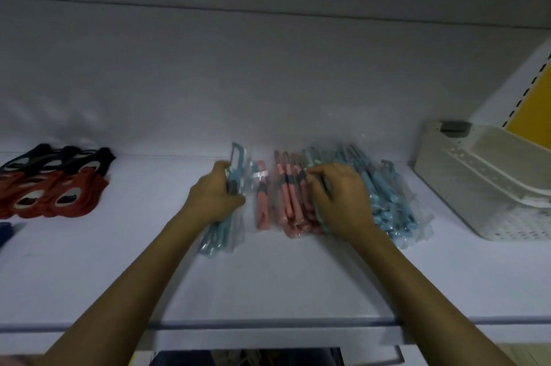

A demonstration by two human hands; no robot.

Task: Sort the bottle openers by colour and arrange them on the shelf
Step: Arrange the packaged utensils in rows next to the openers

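While the front lip of the shelf [268, 282] runs under the forearms, bare white surface lies open in front and left of centre. White basket [465, 186] blocks the right end, red-and-black openers [53, 186] sit far left, and the back wall is close behind the piles. The bagged openers lie flat, long axes front-to-back, hook ends toward the wall. Left hand [214, 195] grips a blue bundle [222, 234], slightly tilted, lower end poking toward the lip. Single pink opener [262, 204] lies just right of it. Right hand [340, 198] sits where pink pile [290, 201] meets blue pile [384, 201], fingers curled onto the bags; pinching or pressing, cannot tell. Hands apart.
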